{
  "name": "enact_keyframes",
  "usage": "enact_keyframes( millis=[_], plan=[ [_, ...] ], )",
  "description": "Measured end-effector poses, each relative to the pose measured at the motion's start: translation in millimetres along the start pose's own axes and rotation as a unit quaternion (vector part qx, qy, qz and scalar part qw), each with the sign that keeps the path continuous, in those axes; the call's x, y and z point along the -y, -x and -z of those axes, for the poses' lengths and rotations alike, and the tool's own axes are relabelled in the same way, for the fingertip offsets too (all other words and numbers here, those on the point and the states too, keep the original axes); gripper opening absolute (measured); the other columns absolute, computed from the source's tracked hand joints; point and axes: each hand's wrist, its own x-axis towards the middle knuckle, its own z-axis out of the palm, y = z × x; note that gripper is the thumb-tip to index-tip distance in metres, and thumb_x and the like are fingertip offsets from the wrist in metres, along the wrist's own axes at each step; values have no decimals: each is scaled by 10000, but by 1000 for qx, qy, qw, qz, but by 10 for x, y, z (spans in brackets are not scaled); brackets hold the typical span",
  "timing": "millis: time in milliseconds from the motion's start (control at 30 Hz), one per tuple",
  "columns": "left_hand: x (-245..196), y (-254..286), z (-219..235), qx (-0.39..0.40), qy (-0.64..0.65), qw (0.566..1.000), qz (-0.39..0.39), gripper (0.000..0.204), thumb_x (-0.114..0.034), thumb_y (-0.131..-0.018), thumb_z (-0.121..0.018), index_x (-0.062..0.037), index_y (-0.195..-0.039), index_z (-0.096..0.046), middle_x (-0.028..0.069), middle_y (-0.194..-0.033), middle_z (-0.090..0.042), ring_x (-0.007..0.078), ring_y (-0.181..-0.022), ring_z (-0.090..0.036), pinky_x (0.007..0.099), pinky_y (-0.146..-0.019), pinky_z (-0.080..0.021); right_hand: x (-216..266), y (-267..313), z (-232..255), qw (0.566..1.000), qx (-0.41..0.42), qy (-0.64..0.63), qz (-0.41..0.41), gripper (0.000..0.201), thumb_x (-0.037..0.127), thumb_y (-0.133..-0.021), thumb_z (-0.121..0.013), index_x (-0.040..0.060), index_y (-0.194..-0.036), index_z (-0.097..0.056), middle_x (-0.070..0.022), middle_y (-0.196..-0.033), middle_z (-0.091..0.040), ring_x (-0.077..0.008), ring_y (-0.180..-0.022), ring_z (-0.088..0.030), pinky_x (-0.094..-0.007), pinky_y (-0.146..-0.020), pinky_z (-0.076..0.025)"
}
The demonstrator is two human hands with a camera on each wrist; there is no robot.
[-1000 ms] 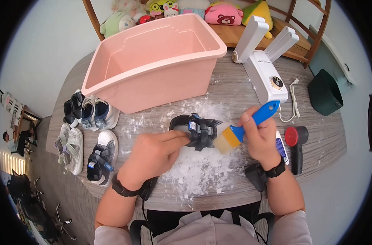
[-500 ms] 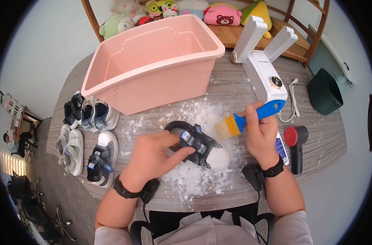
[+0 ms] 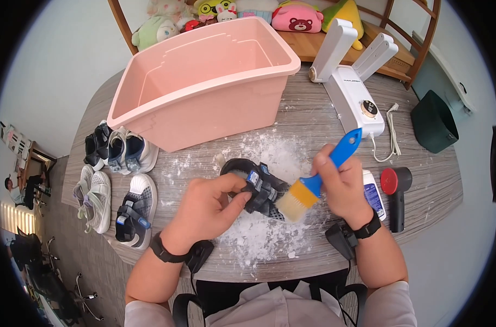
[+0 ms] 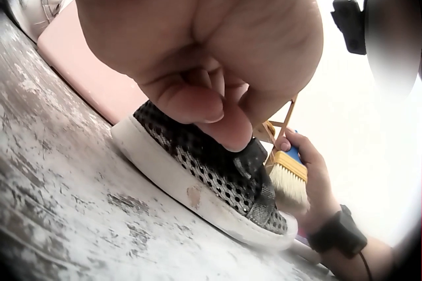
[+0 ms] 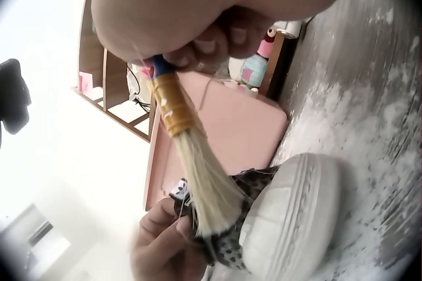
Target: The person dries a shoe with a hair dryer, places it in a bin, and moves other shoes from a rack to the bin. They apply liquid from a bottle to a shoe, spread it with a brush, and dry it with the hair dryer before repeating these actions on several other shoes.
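Note:
My left hand (image 3: 204, 210) pinches the side of a small dark mesh shoe (image 3: 262, 203) with straps, thumb and fingers at its opening. The right wrist view shows the shoe's white rubber toe cap (image 5: 283, 228). In the left wrist view its white sole (image 4: 191, 192) rests on the powdery tabletop. My right hand (image 3: 343, 188) grips the blue handle of a wide paintbrush (image 3: 338, 155) with a yellow collar. Its pale bristles (image 5: 208, 192) lie against the dark mesh just behind the toe cap. White powder (image 3: 259, 240) is scattered around the shoe.
A pink tub (image 3: 204, 109) stands behind the shoe. Several small shoes (image 3: 134, 210) are set along the left. To the right are a white shoe dryer (image 3: 354, 103), a white bottle (image 3: 373, 196), a black-and-red handheld device (image 3: 396, 188) and a dark green bin (image 3: 434, 122).
The shoe first swung its white toe out to the right, then shifted slightly. The brush lifted off beside it, then came back down over the toe area with its handle tilted more upright.

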Motion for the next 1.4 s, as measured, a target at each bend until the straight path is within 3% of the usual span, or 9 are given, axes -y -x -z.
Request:
enact_keyframes(
  millis=[167,367,467,833,967,1100,1167,1300,1400],
  plan=[
    [14,8,31,45,50,996,52,73,39,-922,-704,3,-939,-643,-34,-661,-584,-5,-532,-468,213,-456,-316,-112,-61,-58,984,-122,110,74,260,194,-1073,-610,17,-885,-643,1,-771,-625,-56,-695,-548,-250,-619,-443],
    [-65,-7,32,61,153,981,104,108,71,-910,-693,32,-1006,-663,22,-898,-701,34,-743,-592,219,-625,-459,-60,-46,-10,999,-11,48,9,259,204,-1066,-622,10,-897,-649,-9,-769,-635,-69,-710,-562,-265,-636,-461],
    [-32,-19,20,64,197,975,77,134,68,-896,-724,36,-1020,-683,38,-942,-709,62,-791,-610,234,-688,-485,-149,-108,-25,987,-99,116,58,260,205,-1064,-625,14,-888,-651,1,-750,-623,-64,-690,-548,-263,-621,-450],
    [-3,-47,76,100,-25,994,34,208,-166,-822,-878,-27,-935,-772,45,-534,-414,73,-499,-326,290,-462,-285,-72,-128,81,987,-108,111,31,291,219,-1066,-615,23,-852,-639,21,-726,-597,-59,-657,-523,-263,-600,-428],
    [5,-42,66,96,-27,995,30,208,-169,-820,-879,-22,-907,-760,57,-535,-418,92,-488,-346,292,-464,-302,30,-62,72,998,42,28,-27,274,186,-1064,-603,25,-844,-635,27,-744,-591,-58,-664,-519,-256,-605,-424],
    [26,-49,59,92,-49,994,22,216,-173,-820,-879,-18,-892,-746,73,-536,-425,115,-474,-350,299,-461,-314,11,-35,30,994,35,99,40,278,175,-1067,-594,26,-834,-630,27,-747,-587,-53,-674,-517,-250,-604,-419],
    [23,-43,64,86,-49,995,17,219,-174,-819,-879,-18,-892,-743,75,-537,-431,122,-471,-353,300,-461,-321,-2,-55,105,992,-87,76,55,281,176,-1065,-594,28,-829,-629,30,-749,-574,-48,-678,-504,-245,-597,-401],
    [50,-55,62,89,-42,995,17,248,-177,-806,-892,-6,-873,-725,74,-542,-437,109,-476,-376,291,-466,-341,8,-65,110,997,-1,-72,1,287,184,-1054,-607,25,-816,-630,28,-711,-560,-58,-638,-474,-257,-573,-370],
    [83,-55,62,89,-29,996,15,248,-159,-799,-897,1,-857,-716,59,-544,-468,86,-486,-417,275,-472,-357,-60,-47,75,998,36,36,40,297,201,-1056,-608,47,-803,-636,38,-717,-573,-49,-624,-478,-248,-569,-367]
  ],
)
